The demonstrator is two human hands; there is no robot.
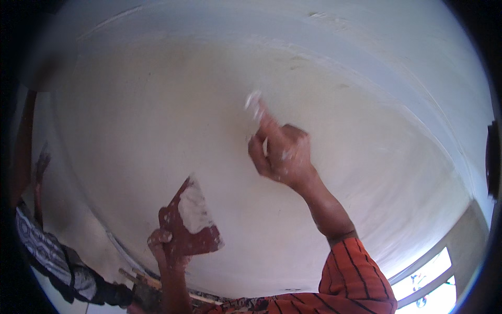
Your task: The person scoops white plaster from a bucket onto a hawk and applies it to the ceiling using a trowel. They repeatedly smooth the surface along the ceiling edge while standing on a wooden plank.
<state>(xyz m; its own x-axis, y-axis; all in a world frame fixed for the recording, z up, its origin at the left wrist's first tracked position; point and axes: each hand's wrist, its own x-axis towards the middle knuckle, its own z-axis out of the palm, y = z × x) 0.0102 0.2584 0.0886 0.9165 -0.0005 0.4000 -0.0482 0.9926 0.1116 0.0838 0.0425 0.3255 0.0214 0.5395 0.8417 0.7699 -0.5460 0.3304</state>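
My left hand (161, 240) grips a dark red, wedge-shaped putty spreader (206, 240) from below, its thumb over the lower left corner. A thick patch of white putty (195, 209) lies on the spreader's face. Up and to the right, my right hand (285, 152) reaches toward the pale plastered surface (136, 104) with its index finger stretched out and the other fingers partly curled. White putty (253, 102) coats that fingertip, slightly blurred. Whether the fingertip touches the surface I cannot tell. White specks dot the back of this hand.
At the left edge stands another person in a grey patterned garment (44, 246), with a raised hand (43, 159). A bluish band (366, 68) curves along the top of the surface. Wooden strips (144, 277) show low down, and a bright window (426, 280) at lower right.
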